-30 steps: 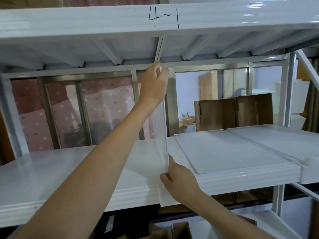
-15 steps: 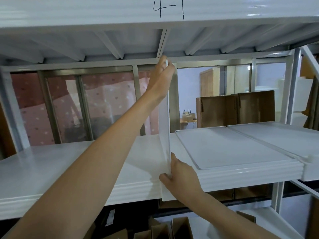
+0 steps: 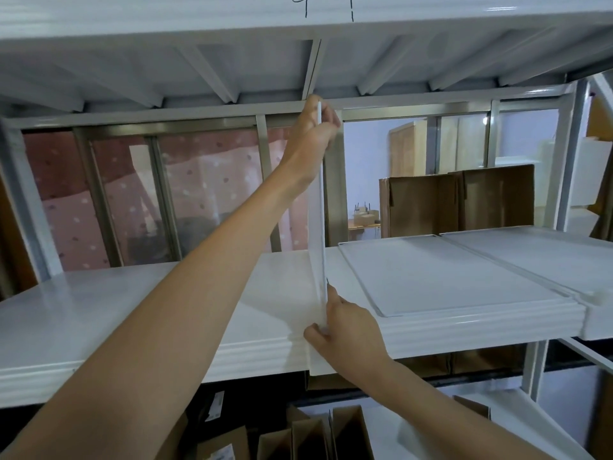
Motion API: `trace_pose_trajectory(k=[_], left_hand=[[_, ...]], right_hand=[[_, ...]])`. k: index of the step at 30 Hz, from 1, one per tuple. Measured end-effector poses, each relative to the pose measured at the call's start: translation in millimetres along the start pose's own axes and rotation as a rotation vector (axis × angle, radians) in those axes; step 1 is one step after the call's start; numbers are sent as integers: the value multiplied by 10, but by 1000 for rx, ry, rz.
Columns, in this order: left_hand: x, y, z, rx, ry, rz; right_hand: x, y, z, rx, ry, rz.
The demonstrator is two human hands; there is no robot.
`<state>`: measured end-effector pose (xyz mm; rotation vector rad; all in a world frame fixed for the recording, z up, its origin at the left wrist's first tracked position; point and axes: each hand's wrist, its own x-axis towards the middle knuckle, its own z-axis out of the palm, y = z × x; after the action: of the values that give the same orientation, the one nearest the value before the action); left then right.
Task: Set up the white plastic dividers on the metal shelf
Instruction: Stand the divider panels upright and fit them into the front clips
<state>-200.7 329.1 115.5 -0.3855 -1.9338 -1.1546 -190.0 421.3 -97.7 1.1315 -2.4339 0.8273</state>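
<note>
While the metal shelf [image 3: 139,310] carries the job, it is also your biggest source of trouble: its deck is smooth and glossy, so a foot that isn't properly seated could skate sideways across it. Above, the underside of the upper shelf [image 3: 232,61] is ribbed, and the top edge may catch on a rib instead of sliding home, I'd guess.

You have the white plastic divider [image 3: 317,234] standing upright, edge-on to you, spanning from the deck's front lip to just under the upper shelf. It looks thin, so pushing from both ends at once could bow it, and if it springs free it may land on the spare dividers [image 3: 447,273] lying flat on the deck just to its right.

Your left hand [image 3: 313,141] is curled round the top of the panel, fingers on the far side and thumb nearer you. Squeeze too hard and you will likely twist the panel out of line.

Your right hand [image 3: 345,330] grips the bottom front corner at the shelf lip, fingers wrapped close around it. Whether the bottom tab is engaged is hidden behind that hand, so check before letting go; a pinched fingertip is the small risk.
</note>
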Motion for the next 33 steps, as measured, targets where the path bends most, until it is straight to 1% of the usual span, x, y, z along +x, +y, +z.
trace_pose_trajectory(k=[5, 11, 19, 23, 25, 26, 27, 28, 30, 31, 32, 33], left_hand=[[-58, -17, -6, -42, 65, 8], [-70, 10, 20, -40, 91, 9], [-71, 100, 10, 19, 64, -17], [-129, 98, -1, 113, 96, -22], [-167, 104, -12, 211, 103, -48], [-191, 105, -6, 297, 119, -59], [-227, 93, 8, 424, 168, -40], [-288, 89, 42, 593, 248, 20], [-442, 141, 178, 960, 454, 253], [-514, 183, 276, 1077, 530, 378], [-580, 235, 397, 1129, 537, 493], [-640, 274, 541, 1146, 480, 591]], right_hand=[[-13, -2, 13, -20, 9, -27], [-15, -5, -14, -18, 3, -19], [12, 39, -1, -23, 7, -57], [12, 79, -11, -8, -5, -103], [21, 130, -59, 16, -63, -143], [28, 167, -93, 57, -106, -160], [29, 207, -142, 123, -152, -176], [24, 252, -204, 205, -195, -180], [-8, 354, -354, 359, -239, -152], [-26, 423, -430, 401, -237, -141], [-37, 501, -505, 410, -218, -140], [-37, 599, -573, 393, -197, -143]])
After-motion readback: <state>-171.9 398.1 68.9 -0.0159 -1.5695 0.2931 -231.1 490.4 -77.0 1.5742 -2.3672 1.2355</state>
